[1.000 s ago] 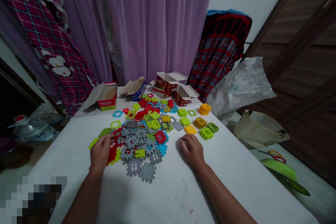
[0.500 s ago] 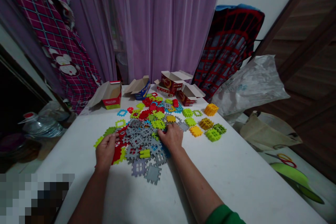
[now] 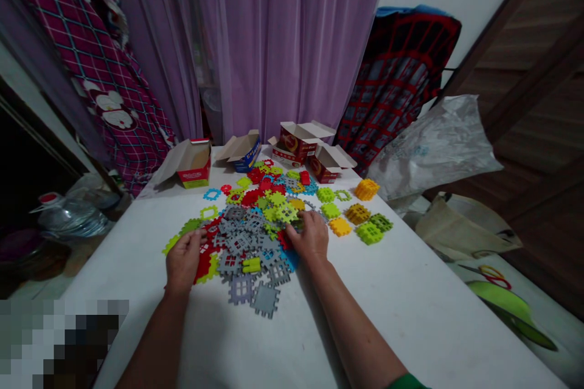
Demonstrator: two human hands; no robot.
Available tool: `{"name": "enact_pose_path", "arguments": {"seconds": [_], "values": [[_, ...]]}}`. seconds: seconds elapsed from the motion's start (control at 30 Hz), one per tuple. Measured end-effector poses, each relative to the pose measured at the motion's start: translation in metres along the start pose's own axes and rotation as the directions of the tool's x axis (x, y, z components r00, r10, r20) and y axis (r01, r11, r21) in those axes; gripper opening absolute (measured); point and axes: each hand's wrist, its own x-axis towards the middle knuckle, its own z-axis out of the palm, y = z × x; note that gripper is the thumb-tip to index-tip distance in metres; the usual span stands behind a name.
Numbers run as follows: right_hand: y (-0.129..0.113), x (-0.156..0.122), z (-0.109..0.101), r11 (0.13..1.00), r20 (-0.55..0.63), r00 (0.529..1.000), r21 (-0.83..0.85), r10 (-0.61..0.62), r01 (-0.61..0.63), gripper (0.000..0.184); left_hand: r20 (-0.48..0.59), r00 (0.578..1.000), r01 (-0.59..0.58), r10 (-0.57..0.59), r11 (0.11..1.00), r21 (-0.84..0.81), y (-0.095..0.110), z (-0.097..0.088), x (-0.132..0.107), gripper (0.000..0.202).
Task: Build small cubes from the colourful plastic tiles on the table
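The left grip (image 3: 183, 261) lies spread and flat-fingered on the near-left edge of a wide heap of interlocking waffle-shaped plastic tiles (image 3: 246, 225), its fingertips over red and grey pieces. The right grip (image 3: 310, 238) sits curled over the heap's right side, against lime-green and grey tiles (the fingers hide whether any piece is actually pinched, so I can't tell). The heap lies in the middle of a white worktop (image 3: 365, 316), with grey tiles massed toward the person and red, lime, blue and yellow ones spreading toward the far edge. A small yellow-green joined piece (image 3: 251, 265) lies among the grey tiles between the two grips, and a single grey tile (image 3: 264, 299) sits at the near edge of the pile. To the right, apart from the heap, stand boxy assembled shapes: a yellow-orange cube (image 3: 367, 189), an ochre one (image 3: 357, 214) and a lime one (image 3: 368, 233). Open red-and-white cardboard boxes (image 3: 191, 164) and a blue one (image 3: 241, 152) line the far edge, in front of a purple curtain (image 3: 283, 42). A green sleeve (image 3: 406, 382) shows at the bottom of the right arm.
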Motion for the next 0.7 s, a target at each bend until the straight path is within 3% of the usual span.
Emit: {"name": "enact_pose_path", "arguments": {"seconds": [0.23, 0.43, 0.5, 0.6, 0.7], "values": [[0.056, -0.028, -0.029, 0.999, -0.072, 0.997, -0.003, -0.034, 0.034, 0.031, 0.0, 1.0, -0.02, 0.02, 0.999, 0.048, -0.005, -0.001, 0.003, 0.044], [0.096, -0.038, -0.048, 0.993, 0.155, 0.982, -0.027, -0.108, 0.114, 0.033, -0.009, 0.999, 0.044, -0.043, 0.999, 0.032, -0.002, 0.0, 0.003, 0.043], [0.102, -0.033, -0.052, 0.987, 0.193, 0.972, -0.064, -0.134, 0.149, 0.04, -0.011, 0.999, 0.052, -0.051, 0.998, 0.032, 0.002, 0.0, 0.001, 0.042], [0.103, -0.027, -0.057, 0.984, 0.138, 0.986, -0.139, -0.091, 0.111, 0.05, -0.015, 0.999, 0.048, -0.047, 0.998, 0.039, 0.008, 0.0, -0.003, 0.039], [0.091, -0.034, -0.057, 0.983, 0.08, 0.997, -0.184, -0.009, 0.024, 0.034, -0.011, 0.999, 0.045, -0.044, 0.998, 0.04, 0.012, -0.001, -0.005, 0.038]]}}
